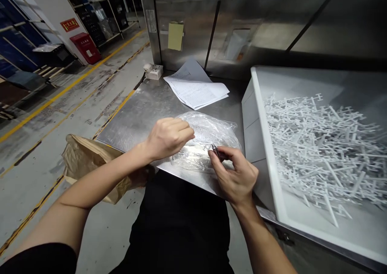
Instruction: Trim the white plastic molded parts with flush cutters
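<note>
Tabletop (pixel 136 108) of scuffed metal was overlaid, close to its front edge, by a clear plastic bag (pixel 208 127). To the right of that bag a white bin (pixel 266 145) was set, heaped with thin, branched white pieces (pixel 326 145). To its left a brown paper bag (pixel 81 155) was left gaping beside the table's edge (how it was held up could not be told). Beyond the plastic bag, curled printed sheets (pixel 196 86) were laid.

Over the plastic bag's left part, the left hand (pixel 169 137) was curled, its fingers drawn in; whether anything was pinched there could not be told. At the bag's right side, in the right hand (pixel 237 173), a small dark metal tool (pixel 215 150) was gripped, its tip pointed over the film. Beside that tip a tiny pale piece (pixel 207 147) was glimpsed; whether it was held or merely lay on the bag could not be settled.

A fingertip could be nipped, were the left hand brought to the tip while the piece was poorly seen against the shiny film. The film could be snagged by a tip lowered too far, and the piece, if loosely pinched, could be lost among the folds.
</note>
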A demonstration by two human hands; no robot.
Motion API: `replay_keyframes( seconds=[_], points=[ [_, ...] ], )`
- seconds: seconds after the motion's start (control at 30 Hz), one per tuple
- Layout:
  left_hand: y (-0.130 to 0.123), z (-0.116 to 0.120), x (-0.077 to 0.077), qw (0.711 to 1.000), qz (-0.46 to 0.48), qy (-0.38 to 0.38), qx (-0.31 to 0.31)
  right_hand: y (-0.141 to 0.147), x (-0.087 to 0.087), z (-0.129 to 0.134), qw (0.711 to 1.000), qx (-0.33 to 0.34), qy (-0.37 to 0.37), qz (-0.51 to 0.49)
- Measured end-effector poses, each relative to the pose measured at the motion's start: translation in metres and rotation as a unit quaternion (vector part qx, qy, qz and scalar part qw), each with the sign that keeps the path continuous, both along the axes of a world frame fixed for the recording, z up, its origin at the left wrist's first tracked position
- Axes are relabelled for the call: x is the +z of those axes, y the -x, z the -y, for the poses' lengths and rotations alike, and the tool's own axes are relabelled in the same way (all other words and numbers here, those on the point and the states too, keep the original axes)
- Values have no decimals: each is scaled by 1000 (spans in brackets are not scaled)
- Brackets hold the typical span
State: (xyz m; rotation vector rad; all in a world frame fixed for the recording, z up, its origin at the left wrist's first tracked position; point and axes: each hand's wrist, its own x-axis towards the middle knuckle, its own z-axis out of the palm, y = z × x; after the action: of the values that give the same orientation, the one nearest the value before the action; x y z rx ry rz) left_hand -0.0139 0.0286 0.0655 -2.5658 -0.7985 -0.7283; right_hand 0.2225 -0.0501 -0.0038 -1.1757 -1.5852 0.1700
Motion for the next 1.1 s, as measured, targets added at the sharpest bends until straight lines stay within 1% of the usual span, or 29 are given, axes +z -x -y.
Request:
replay_keyframes(
  seconds=[0.13, 0.27, 0.37, 0.43, 0.6, 0.7, 0.77, 0.93, 1.0, 1.1],
  points=[
    [-4, -3, -6, 1000, -3, 12, 10, 0, 1, -1, 1000, 0, -1, -9],
    [-8, 14, -1, 999, 36, 25, -14, 0, 2, -1, 1000, 10, 7, -16],
    [-14, 26, 1, 999, 25, 15, -30, 0, 1, -1, 1000, 22, 5, -11],
    [-19, 30, 0, 999, 11, 7, -34, 0, 1, -1, 999, 33, -3, 4],
    [-31, 26, -6, 999, -11, -27, -31, -1, 0, -2, 998, 50, -15, 30],
    [-34, 24, -9, 997, -24, -62, -25, -2, -1, -2, 998, 56, -15, 40],
    [-33, 24, -13, 997, -26, -66, -18, -2, -2, -2, 997, 56, -15, 51],
    [-27, 22, -21, 1000, -16, -17, -2, -1, 0, -2, 997, 62, -20, 53],
    [-23, 21, -22, 1000, 14, 21, 5, 0, 2, -1, 998, 62, -19, 23],
    [-18, 18, -22, 991, 83, 103, 7, -1, 6, -2, 997, 60, -17, -38]
  ],
)
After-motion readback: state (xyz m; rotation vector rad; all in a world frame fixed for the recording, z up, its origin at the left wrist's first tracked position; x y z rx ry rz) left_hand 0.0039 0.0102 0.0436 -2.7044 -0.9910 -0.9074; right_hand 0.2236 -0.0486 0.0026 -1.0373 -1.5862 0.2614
